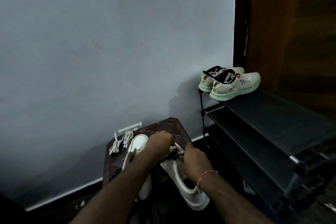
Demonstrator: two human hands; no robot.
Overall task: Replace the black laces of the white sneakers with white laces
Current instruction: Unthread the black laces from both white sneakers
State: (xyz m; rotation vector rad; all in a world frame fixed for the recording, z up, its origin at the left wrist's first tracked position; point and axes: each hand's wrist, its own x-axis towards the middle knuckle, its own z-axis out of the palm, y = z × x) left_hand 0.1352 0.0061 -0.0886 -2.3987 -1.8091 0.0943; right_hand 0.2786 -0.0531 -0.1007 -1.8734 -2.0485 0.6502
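Gripping sneaker (190, 196), right hand (195, 160) | left hand (158, 142) fingers (168, 137) pinch black lace (172, 155) | brown stool (181, 132), grey wall (109, 42), black shoe rack (263, 111)

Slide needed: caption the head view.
Left hand and right hand work black lace on white sneaker; white laces nearby.

Dim, cool light turns the wall (109, 42) grey-blue; it fades toward the floor, and the lower-left corner goes almost black. Soft shadows lie on the wall left of the rack (272, 114) — light comes from the right. The left hand (161, 142) and right hand (194, 160) are dark and slightly smeared, and the lace (171, 156) is barely readable against the pale sneaker (174, 174). Fine detail is soft throughout — the door (291, 42) edge bows a little.
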